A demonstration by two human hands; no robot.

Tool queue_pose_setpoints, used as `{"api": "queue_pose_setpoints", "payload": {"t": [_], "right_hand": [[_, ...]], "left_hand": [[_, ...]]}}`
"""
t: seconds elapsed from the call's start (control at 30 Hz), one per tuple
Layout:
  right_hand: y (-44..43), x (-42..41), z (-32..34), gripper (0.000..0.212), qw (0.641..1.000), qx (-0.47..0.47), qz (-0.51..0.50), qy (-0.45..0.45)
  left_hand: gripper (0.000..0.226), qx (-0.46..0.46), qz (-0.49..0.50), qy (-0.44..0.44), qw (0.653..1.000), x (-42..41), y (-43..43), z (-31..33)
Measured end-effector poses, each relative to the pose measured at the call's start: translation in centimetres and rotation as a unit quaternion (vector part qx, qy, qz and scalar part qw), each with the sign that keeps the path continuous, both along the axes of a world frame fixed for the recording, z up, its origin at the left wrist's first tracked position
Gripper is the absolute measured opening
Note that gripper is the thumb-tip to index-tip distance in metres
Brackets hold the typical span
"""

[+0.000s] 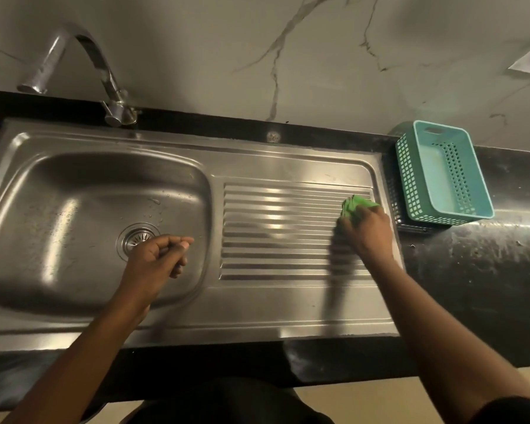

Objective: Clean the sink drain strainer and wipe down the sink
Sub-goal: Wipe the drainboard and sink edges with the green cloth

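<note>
The sink [74, 215] sits in the surface [471, 270], its basin on the left and its ribbed drainboard [288, 228] on the right. The drain strainer [136, 237] lies in the basin floor. The tap [104, 84] stands behind the basin. A basket [410, 179] rests on the surface just right of the drainboard, near the wall [257, 41]. A cloth [355, 205] lies on the drainboard's far right end.

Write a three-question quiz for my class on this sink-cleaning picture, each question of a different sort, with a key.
1. True or false: the right hand presses a green cloth on the ribbed drainboard.
2. Where is the drain strainer? A) seated in the basin B) in the teal basket C) in the left hand
3. Fill in: the tap's spout points toward the ____ side of the picture.

Key: 1 true; 2 A; 3 left
</note>
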State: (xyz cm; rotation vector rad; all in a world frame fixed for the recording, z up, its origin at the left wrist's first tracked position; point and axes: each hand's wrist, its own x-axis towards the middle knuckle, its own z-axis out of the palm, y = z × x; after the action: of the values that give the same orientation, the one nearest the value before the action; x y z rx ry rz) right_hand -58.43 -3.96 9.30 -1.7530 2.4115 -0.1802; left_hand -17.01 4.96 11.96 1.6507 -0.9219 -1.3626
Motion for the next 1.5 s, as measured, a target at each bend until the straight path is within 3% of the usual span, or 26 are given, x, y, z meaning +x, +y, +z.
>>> {"api": "queue_pose_setpoints", "payload": {"t": [0.17,0.3,0.4,0.5,0.63,0.77,0.83,0.93,1.0,1.07,1.13,1.27,1.37,1.5], "right_hand": [[1.0,6.9,-0.8,0.022,0.994,-0.049,0.049,-0.081],[-0.6,17.7,-0.7,0.021,0.969,-0.018,0.204,-0.137],[-1.9,22.4,-0.3,0.033,0.953,-0.010,0.284,-0.101],[-2.9,19.5,-0.7,0.041,0.940,-0.026,0.333,-0.068],[-3.5,8.8,-1.5,0.028,0.966,-0.037,0.254,-0.026],[-3.4,-0.6,-0.8,0.024,0.994,-0.025,0.105,-0.003],[-3.3,-0.7,-0.6,0.025,0.998,-0.049,0.013,-0.035],[-3.2,5.4,-0.5,0.024,0.990,-0.081,-0.092,-0.073],[-2.9,12.1,-0.8,0.022,0.992,-0.079,-0.024,-0.099],[-2.7,18.8,-1.2,0.022,0.985,-0.061,0.106,-0.125],[-2.9,23.1,-1.3,0.028,0.968,-0.045,0.224,-0.101],[-4.9,21.2,-1.0,0.038,0.932,-0.021,0.360,-0.041],[-5.3,13.8,-0.9,0.035,0.951,-0.028,0.306,-0.024],[-5.1,3.1,-0.3,0.030,0.988,-0.037,0.150,0.000]], "left_hand": [[0.017,0.006,0.006,0.012,1.000,-0.5,-0.1,0.0],[0.018,0.005,-0.001,0.009,1.000,-1.2,-0.4,-0.1],[0.017,0.001,0.002,0.001,1.000,-1.7,-0.8,-0.3],[0.016,0.001,0.005,0.003,1.000,-1.8,-0.8,-0.7],[0.018,0.010,0.003,0.007,1.000,-1.7,-0.2,-1.1],[0.018,0.009,0.002,0.004,1.000,-1.2,0.2,-1.0],[0.018,0.004,0.007,-0.001,1.000,-0.8,0.4,-0.8],[0.018,0.002,0.022,0.001,1.000,-0.4,0.7,-0.7],[0.018,0.003,0.025,-0.001,1.000,-0.4,0.7,-0.6],[0.018,0.004,0.026,-0.002,1.000,-0.6,0.6,-0.5],[0.018,0.000,0.026,-0.004,1.000,-0.8,0.3,-0.3],[0.016,-0.006,0.032,-0.006,0.999,-0.8,0.2,-0.3],[0.017,-0.002,0.030,-0.002,1.000,-0.8,0.4,-0.7],[0.018,0.001,0.025,0.000,1.000,-0.7,0.6,-1.0]]}}
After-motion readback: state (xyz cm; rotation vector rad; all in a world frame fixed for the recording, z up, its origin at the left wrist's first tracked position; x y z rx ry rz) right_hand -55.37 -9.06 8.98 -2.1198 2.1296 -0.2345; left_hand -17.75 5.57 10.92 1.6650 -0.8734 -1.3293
